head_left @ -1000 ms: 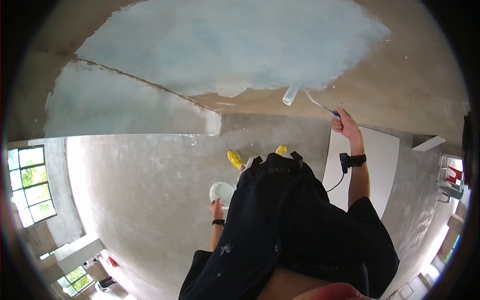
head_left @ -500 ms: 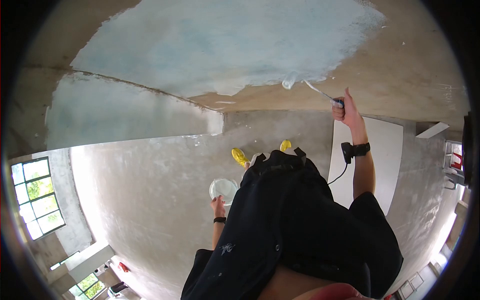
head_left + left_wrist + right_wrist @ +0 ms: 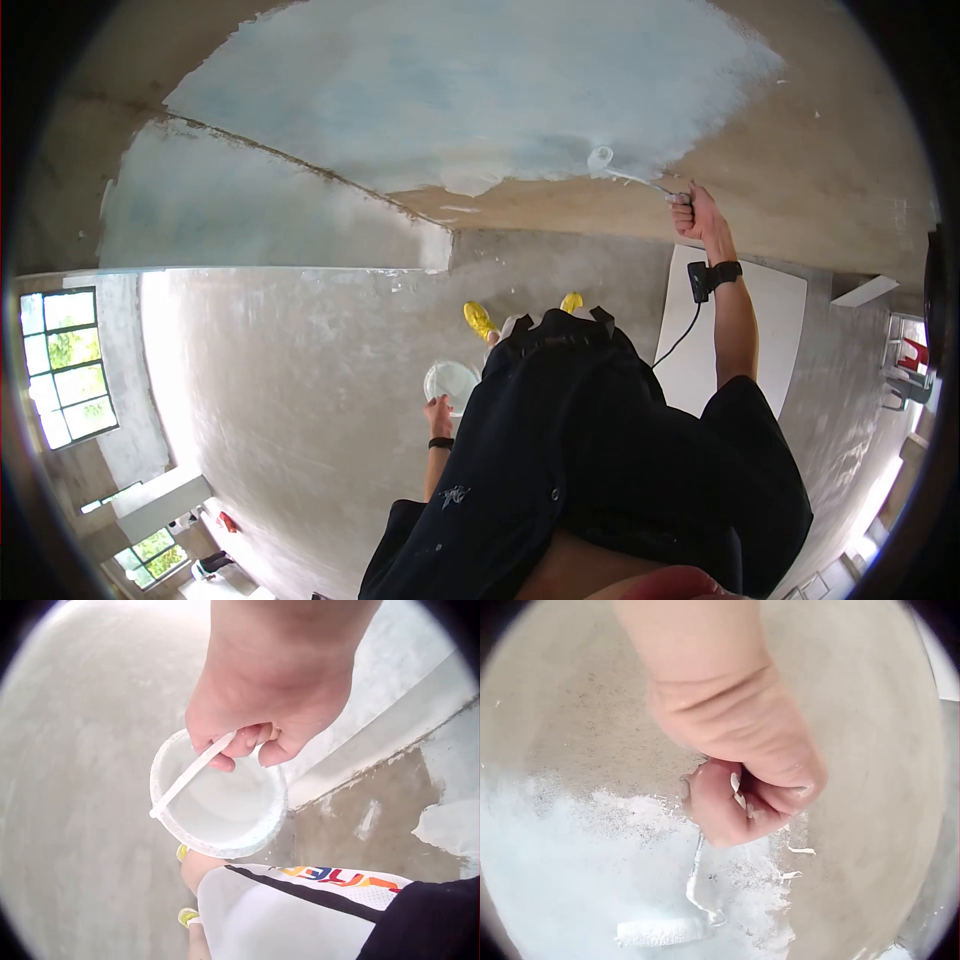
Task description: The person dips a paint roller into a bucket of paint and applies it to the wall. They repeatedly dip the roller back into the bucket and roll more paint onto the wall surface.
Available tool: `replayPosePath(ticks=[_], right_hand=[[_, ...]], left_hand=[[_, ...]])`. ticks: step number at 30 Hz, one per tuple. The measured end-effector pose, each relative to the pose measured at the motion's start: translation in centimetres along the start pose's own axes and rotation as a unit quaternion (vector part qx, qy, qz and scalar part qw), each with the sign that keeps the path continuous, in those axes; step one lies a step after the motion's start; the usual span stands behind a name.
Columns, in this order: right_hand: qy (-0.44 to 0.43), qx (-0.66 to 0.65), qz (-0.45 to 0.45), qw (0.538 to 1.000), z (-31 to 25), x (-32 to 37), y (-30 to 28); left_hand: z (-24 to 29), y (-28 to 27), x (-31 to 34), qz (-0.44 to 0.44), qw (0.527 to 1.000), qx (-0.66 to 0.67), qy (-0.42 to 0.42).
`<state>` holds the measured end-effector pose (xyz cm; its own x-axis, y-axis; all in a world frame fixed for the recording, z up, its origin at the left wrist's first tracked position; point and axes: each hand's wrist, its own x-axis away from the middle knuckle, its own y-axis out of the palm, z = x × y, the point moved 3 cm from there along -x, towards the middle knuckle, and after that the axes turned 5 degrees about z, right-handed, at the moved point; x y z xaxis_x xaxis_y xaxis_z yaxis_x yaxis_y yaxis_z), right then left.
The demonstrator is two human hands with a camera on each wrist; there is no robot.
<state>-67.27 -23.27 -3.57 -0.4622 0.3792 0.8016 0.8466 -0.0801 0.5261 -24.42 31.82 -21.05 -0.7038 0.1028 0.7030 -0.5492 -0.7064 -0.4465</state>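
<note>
- At the far left of the head view, I observe a window (image 3: 68, 350) with dark glazing bars, beside the grey floor (image 3: 290, 400).
- Next, I have the left grip (image 3: 438, 415) holding a white bail (image 3: 191, 774); its fingers are curled round it. A black strap (image 3: 441, 442) encircles this wrist.
- The bail belongs to a round white bucket (image 3: 217, 850), located directly below the left grip and containing whitish material. I cannot tell whether its base touches the floor.
- Right of the bucket, I note yellow shoes (image 3: 478, 320) and the person's dark top (image 3: 600, 430).
- Above these, a pale blue-white painted area (image 3: 470, 80) covers much of the wall; its lower right edge borders bare brown surface.
- Near that edge, I have the roller (image 3: 660, 932) positioned over the painted area, its bent rod (image 3: 692, 881) coated white.
- To its right, the right grip (image 3: 695, 215) is closed round the roller's handle, which the fingers mostly hide.
- At the right, a white panel (image 3: 780, 320) lies on the floor.
</note>
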Motion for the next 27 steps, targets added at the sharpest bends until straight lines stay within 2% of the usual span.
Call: replayPosePath(ticks=[3,9,11,15,17,21,23,27], right_hand=[[0.012,-0.015,0.022,1.000,-0.5,-0.3,-0.1],[0.096,-0.059,-0.014,0.994,-1.7,-1.1,0.0],[0.076,-0.040,0.035,0.996,-1.5,-0.8,0.1],[0.053,-0.043,0.037,0.997,-0.5,-0.1,1.1],[-0.012,0.063,0.043,0.997,0.1,0.8,1.7],[-0.047,0.125,0.056,0.990,0.9,2.8,2.8],[-0.110,0.169,0.113,0.973,1.0,3.5,2.6],[-0.128,0.153,0.102,0.974,0.6,4.4,2.0]], left_hand=[[-1.6,0.3,-0.4,-0.003,1.000,0.005,-0.009],[-2.2,0.6,0.4,-0.007,1.000,0.020,0.001],[-1.9,0.7,0.7,-0.010,1.000,0.002,0.014],[-3.8,0.9,-1.2,-0.023,0.999,0.043,-0.020],[-4.2,0.9,-1.7,-0.030,0.998,0.042,-0.020],[-3.5,0.8,-1.2,-0.020,0.999,0.033,-0.030],[-3.2,0.7,-1.4,-0.019,0.999,0.020,-0.025],[-1.6,0.4,-0.8,-0.026,0.999,0.024,-0.003]])
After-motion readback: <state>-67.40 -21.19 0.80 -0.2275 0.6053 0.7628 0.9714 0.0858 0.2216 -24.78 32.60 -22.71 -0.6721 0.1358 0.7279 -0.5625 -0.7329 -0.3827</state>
